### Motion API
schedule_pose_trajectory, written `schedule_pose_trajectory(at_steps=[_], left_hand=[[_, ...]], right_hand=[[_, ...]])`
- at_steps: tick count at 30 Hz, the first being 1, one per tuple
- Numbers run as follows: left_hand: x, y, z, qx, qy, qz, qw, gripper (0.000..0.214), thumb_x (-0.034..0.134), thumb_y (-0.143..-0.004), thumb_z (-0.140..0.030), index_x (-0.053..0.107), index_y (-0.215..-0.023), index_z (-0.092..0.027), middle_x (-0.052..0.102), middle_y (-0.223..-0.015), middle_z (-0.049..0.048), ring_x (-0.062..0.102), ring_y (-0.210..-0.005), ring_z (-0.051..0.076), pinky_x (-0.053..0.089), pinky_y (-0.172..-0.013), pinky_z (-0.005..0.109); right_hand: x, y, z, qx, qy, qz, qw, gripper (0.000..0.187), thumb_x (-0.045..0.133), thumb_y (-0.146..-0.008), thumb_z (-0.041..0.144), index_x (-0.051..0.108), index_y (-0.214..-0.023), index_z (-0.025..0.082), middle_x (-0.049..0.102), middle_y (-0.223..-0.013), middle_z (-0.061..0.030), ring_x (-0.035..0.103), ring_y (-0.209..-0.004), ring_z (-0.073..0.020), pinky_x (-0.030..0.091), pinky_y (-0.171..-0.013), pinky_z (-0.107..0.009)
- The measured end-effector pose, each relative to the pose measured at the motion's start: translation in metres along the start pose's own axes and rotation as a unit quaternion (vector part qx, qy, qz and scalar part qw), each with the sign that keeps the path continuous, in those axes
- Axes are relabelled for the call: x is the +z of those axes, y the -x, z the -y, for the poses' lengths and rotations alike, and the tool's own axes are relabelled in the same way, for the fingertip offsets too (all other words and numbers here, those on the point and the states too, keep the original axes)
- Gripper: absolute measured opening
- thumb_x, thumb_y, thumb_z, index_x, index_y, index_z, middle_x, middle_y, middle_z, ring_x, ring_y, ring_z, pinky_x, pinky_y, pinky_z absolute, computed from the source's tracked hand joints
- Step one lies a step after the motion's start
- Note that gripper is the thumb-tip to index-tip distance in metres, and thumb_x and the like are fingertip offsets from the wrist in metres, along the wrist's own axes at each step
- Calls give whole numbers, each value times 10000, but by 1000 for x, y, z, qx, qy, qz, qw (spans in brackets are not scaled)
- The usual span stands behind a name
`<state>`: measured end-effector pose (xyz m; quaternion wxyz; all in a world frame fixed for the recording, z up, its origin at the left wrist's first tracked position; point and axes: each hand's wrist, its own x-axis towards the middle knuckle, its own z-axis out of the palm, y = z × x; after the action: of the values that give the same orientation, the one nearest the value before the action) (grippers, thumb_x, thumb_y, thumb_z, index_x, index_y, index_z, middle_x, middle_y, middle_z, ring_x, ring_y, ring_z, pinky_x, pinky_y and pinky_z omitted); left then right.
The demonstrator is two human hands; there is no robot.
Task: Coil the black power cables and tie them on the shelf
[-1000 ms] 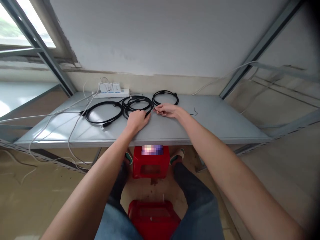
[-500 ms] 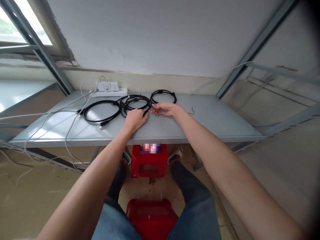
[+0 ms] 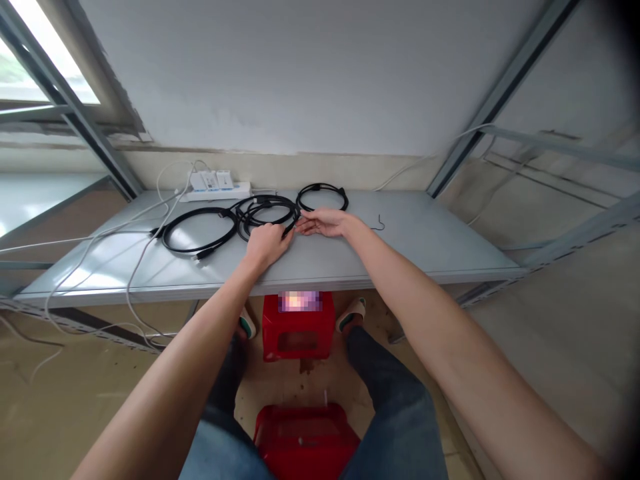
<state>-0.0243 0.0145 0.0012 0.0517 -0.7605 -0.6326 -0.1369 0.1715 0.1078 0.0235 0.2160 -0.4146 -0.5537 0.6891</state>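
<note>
Three coiled black cables lie on a grey metal shelf (image 3: 425,247). My left hand (image 3: 266,243) rests with curled fingers on the near side of the middle coil (image 3: 267,208) and grips its cable. My right hand (image 3: 323,222) pinches the free end of that cable just right of the coil. The small coil (image 3: 321,195) lies behind my right hand. The large coil (image 3: 199,229) lies to the left, untouched.
A white power strip (image 3: 216,187) with plugged adapters sits at the back left, and white cords (image 3: 125,233) trail over the shelf's left edge. A small black hook (image 3: 380,224) lies right of my hand. Red stools (image 3: 299,327) stand below by my knees.
The camera shifted slightly, so everything slid a little left. Both hands stay on the middle cable in nearly the same pose.
</note>
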Motion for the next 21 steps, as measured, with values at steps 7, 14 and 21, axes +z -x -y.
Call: schedule_pose_trajectory(at_steps=[7,14,21], left_hand=[[-1,0,-1,-1,-4,4,1000,552,356,-1049,-531,777,-987,-180,781,-1005,179,740,-1004,324,503,-893,379],[0,2,0,4,-9,-12,1000,592,335,-1057,-552,775,-951,-171,781,-989,181,739,-996,324,505,-863,363],[1,1,1,6,-5,-7,1000,625,315,-1060,-571,777,-920,-174,779,-956,186,743,-972,329,506,-845,363]], right_hand=[[1,-2,-1,-16,31,13,999,159,825,-897,235,764,-800,125,793,-867,-89,727,-865,-152,554,-899,-256],[4,-2,-3,-19,0,-9,1000,125,849,-842,136,758,-757,129,776,-823,-68,694,-816,-134,553,-896,-255],[0,-1,-8,-49,-32,-16,998,104,864,-816,140,764,-787,140,777,-855,-57,678,-800,-120,551,-847,-247]])
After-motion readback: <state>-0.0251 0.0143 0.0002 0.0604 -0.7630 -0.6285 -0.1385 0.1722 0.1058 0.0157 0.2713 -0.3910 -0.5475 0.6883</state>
